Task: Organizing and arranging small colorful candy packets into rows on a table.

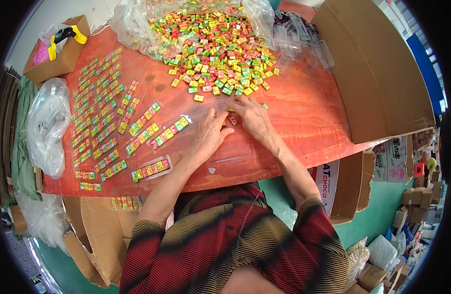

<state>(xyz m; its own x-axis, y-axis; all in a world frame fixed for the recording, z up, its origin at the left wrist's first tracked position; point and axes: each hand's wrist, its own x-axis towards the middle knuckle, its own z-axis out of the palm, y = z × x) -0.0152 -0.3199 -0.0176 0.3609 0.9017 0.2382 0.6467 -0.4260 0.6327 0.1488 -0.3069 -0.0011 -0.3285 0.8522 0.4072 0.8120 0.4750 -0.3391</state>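
Above red tabletop (294, 110), my left hand (210, 133) and right hand (255, 119) reach forward, fingers half-bent; small red box (233, 120) between them, whether gripped I cannot tell.

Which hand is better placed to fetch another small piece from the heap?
Probably the right hand: its fingertips reach farther up the red table, just below the heap of small coloured pieces. The left hand sits lower, farther from the heap's front edge.

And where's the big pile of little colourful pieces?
In the head view, the pile lies upper centre on the red table, just beyond the left hand and right hand.
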